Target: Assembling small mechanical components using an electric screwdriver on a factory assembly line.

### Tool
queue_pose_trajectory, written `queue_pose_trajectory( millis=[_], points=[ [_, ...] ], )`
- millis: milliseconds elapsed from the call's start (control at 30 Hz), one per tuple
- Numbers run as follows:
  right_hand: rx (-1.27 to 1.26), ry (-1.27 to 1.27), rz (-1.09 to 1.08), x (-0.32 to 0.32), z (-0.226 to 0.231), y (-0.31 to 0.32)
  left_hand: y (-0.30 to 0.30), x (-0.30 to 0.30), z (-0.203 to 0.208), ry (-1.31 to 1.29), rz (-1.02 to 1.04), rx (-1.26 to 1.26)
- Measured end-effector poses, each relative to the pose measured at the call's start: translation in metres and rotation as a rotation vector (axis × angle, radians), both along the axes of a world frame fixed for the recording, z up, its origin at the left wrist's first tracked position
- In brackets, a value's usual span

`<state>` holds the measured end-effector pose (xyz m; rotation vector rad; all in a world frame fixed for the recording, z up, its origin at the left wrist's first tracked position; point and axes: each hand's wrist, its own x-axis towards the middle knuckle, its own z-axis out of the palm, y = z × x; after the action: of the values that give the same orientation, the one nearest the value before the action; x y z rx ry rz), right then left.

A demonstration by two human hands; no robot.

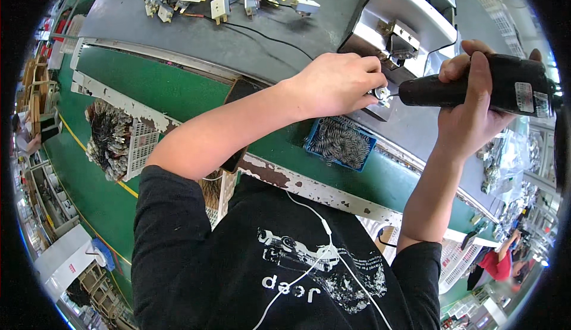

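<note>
My right hand [470, 107] is wrapped round a black electric screwdriver [443, 92], held nearly level with its tip pointing left. My left hand [339, 85] has its fingers closed on a small metal part [381, 94], right at the tip of the screwdriver. Much of that part is hidden by the fingers. Just beyond both hands stands a metal machine or fixture [389, 17] with a metal piece sitting in its opening. Below my left hand is a blue bin [341, 144] full of small springs.
Several small metal and white electrical parts [220, 7] with wires lie piled at the back left of the grey worktop [262, 20]. A dark phone-like object [236, 151] lies under my left forearm. Crates [143, 148] stand on the green floor at left; a person in red [499, 264] is at far right.
</note>
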<state>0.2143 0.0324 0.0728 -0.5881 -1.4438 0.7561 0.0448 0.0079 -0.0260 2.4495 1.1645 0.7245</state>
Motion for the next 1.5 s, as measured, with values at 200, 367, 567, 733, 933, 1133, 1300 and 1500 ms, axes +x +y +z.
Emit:
queue_pose_trajectory(
  millis=[200, 367, 567, 733, 933, 1133, 1300, 1500],
  points=[
    [0.024, 0.028, 0.044, 0.005, -0.001, 0.0, 0.001, -0.001, -0.002, -0.003, 0.0, 0.022],
    [0.004, -0.003, 0.085, 0.01, -0.005, -0.001, 0.0, -0.001, -0.001, -0.007, -0.004, 0.026],
    [-0.006, 0.051, 0.121, 0.007, -0.005, 0.002, -0.001, -0.001, 0.0, 0.017, -0.003, 0.005],
    [-0.019, -0.037, 0.104, 0.015, -0.009, 0.006, 0.002, -0.002, -0.005, -0.041, -0.025, 0.046],
    [-0.026, -0.145, 0.062, 0.011, -0.009, 0.003, 0.003, -0.001, -0.01, -0.049, -0.022, 0.026],
    [-0.013, -0.221, 0.041, 0.01, -0.009, 0.0, 0.004, -0.001, -0.01, -0.057, -0.033, 0.037],
    [-0.015, -0.127, 0.063, 0.004, -0.012, -0.002, 0.002, -0.002, -0.007, -0.023, -0.028, 0.018],
    [0.043, -0.103, 0.12, 0.001, -0.011, -0.005, 0.001, -0.002, -0.011, -0.044, -0.027, 0.046]
  ],
)
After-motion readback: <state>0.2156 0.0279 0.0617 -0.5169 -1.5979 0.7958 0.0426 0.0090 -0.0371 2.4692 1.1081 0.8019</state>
